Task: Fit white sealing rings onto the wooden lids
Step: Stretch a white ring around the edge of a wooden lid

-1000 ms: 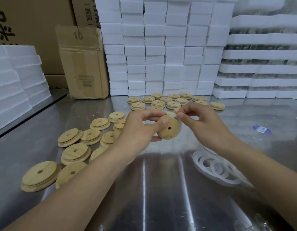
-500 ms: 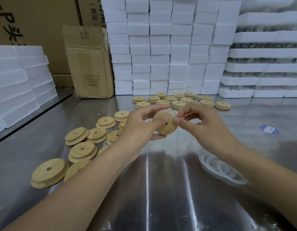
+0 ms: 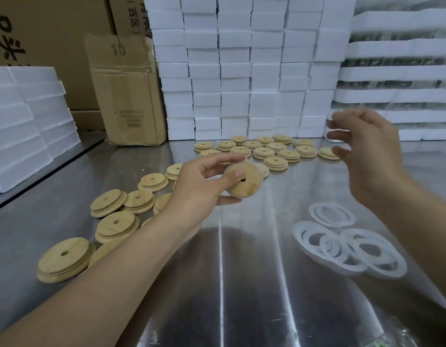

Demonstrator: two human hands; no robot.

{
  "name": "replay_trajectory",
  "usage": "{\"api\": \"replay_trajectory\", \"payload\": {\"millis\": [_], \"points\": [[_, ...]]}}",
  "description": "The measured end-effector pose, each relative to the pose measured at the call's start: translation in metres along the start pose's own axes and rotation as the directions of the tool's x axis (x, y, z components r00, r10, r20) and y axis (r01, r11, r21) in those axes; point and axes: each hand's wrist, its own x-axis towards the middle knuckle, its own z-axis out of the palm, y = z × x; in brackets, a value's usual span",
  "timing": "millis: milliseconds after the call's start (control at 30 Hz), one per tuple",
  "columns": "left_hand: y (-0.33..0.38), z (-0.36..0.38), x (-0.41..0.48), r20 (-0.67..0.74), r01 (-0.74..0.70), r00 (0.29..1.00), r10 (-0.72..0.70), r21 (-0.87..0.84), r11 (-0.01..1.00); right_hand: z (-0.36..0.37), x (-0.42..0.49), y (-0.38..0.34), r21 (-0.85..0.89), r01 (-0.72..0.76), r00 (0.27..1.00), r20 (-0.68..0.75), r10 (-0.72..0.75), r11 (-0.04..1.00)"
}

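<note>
1. Biggest risk imo: the round light-wood lid with a small centre hole is held up off the shiny steel table by the left hand alone. The thumb is on its face and the fingertips are curled round the rim. That's a light pinch, so it could slip and land among the bare wooden lids at left, and you'd lose track of which one is done.
2. If the ring isn't seated all the way round, it could pop off once the lid gets set down. Only a pale edge shows along the lower rim, so I can't tell if it's fully on.
3. The right hand, upper right of the frame, is blurry, with fingers bent and spread apart, holding nothing. A quick grab at the pile of flat white sealing rings, lower right, could lift several at once since they overlap.
4. The lid itself sits mid-frame, tilted toward the camera, with a smooth face and pale grain.
</note>
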Motion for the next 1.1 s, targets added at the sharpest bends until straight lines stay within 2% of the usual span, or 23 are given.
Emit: {"api": "replay_trajectory", "payload": {"millis": [100, 167, 233, 300, 367, 433, 500, 567, 633, 967, 1033, 1100], "points": [[0.002, 0.002, 0.001, -0.001, -0.010, 1.000, 0.010, -0.004, 1.000, 0.004, -0.003, 0.011, -0.097, -0.048, 0.998, 0.028, 0.051, 0.994], [0.001, 0.003, 0.000, 0.007, -0.003, 1.000, 0.003, 0.015, 1.000, 0.013, -0.014, 0.017, -0.210, 0.005, 0.987, 0.158, 0.029, 0.978], [0.000, 0.004, -0.002, 0.015, 0.000, 1.000, -0.001, 0.040, 0.999, 0.022, -0.026, 0.022, -0.279, 0.113, 0.933, 0.360, -0.005, 0.954], [0.000, 0.004, -0.003, 0.021, -0.003, 1.000, 0.002, 0.050, 0.999, 0.030, -0.039, 0.029, -0.311, 0.227, 0.848, 0.530, -0.030, 0.923], [0.000, 0.005, -0.003, 0.032, 0.001, 0.999, -0.003, 0.056, 0.998, 0.034, -0.045, 0.035, -0.323, 0.310, 0.798, 0.599, -0.060, 0.894], [0.000, 0.004, -0.003, 0.057, 0.015, 0.998, -0.018, 0.054, 0.998, 0.034, -0.045, 0.036, -0.295, 0.263, 0.801, 0.597, -0.037, 0.918], [0.001, 0.004, -0.003, 0.092, 0.030, 0.995, -0.034, 0.048, 0.998, 0.030, -0.040, 0.033, -0.264, 0.101, 0.811, 0.580, 0.074, 0.959], [0.003, 0.004, -0.003, 0.109, 0.046, 0.993, -0.049, 0.035, 0.998, 0.024, -0.034, 0.033, -0.245, -0.097, 0.781, 0.582, 0.226, 0.965], [0.003, 0.005, -0.002, 0.104, 0.069, 0.992, -0.070, 0.018, 0.997, 0.019, -0.029, 0.035, -0.236, -0.209, 0.739, 0.597, 0.311, 0.949], [0.002, 0.008, -0.004, 0.060, 0.095, 0.994, -0.094, -0.020, 0.995, 0.011, -0.020, 0.037, -0.302, -0.174, 0.621, 0.705, 0.342, 0.937], [0.002, 0.010, -0.004, 0.018, 0.093, 0.996, -0.092, -0.009, 0.996, 0.006, -0.013, 0.036, -0.337, -0.147, 0.628, 0.695, 0.351, 0.930], [0.001, 0.009, -0.004, -0.044, 0.102, 0.994, -0.101, 0.022, 0.995, 0.000, -0.006, 0.037, -0.393, -0.105, 0.683, 0.639, 0.354, 0.913]]}}
